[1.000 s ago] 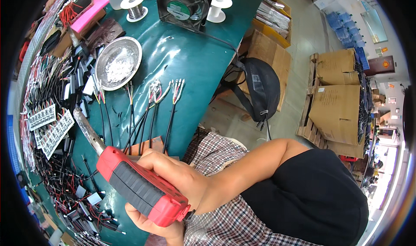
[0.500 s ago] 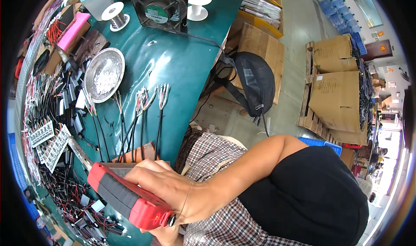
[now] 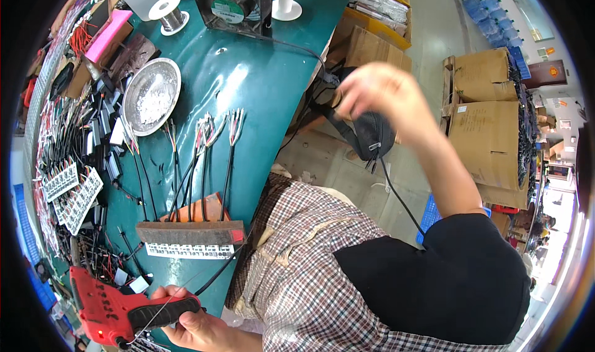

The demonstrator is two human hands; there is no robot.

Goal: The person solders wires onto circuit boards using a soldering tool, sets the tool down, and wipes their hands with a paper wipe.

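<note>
Below, left hand (image 3: 192,327) fingers wrap red plastic tool (image 3: 118,312); right hand (image 3: 381,95) blurred, seemingly spread.

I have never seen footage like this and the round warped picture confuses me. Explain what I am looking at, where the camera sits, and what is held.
There is no machine here: a person works with bare hands, and a wide-angle camera on their head looks down, which bends the edges. The left hand grips the black handle of a red tool. The right hand is raised and blurred; whether it holds anything cannot be told. On the green table lie black cables with bared coloured ends, held under a brown bar, plus a metal bowl, a fan and wire spools.
</note>
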